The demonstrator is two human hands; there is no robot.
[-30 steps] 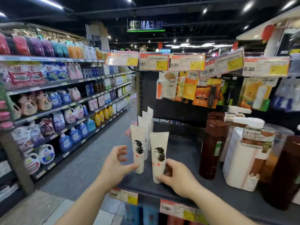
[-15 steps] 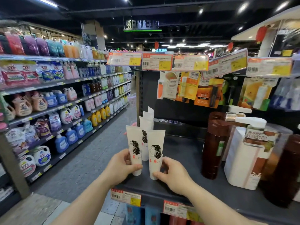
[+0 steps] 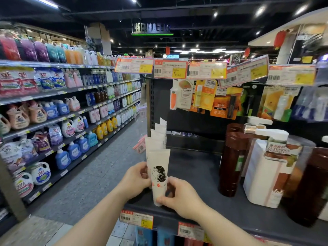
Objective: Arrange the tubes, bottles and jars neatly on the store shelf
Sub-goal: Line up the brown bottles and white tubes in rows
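Both hands pinch the front white tube (image 3: 158,176) standing cap-down at the dark shelf's (image 3: 200,174) front-left corner, left hand (image 3: 135,178) fingers curled behind, right hand (image 3: 179,196) gripping its base, a store aisle (image 3: 99,176) alongside.

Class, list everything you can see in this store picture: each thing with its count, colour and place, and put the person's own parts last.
Front tube: one, cream with a dark-haired head printed on it, at the shelf's front left corner, held by both hands.
Tubes behind it: at least three, cream, in a row running back along the shelf's left edge.
Shelf: one, dark grey, price tags along its front edge.
Brown bottles: at least two, right of the tubes.
White pump bottle: one, between the brown bottles.
Hanging packs: several, orange and yellow, above the shelf.
Detergent jugs: many, mixed colours, aisle shelves on the left.
Left hand: grip at the tubes' left side.
Right hand: grip on the front tube's lower end.
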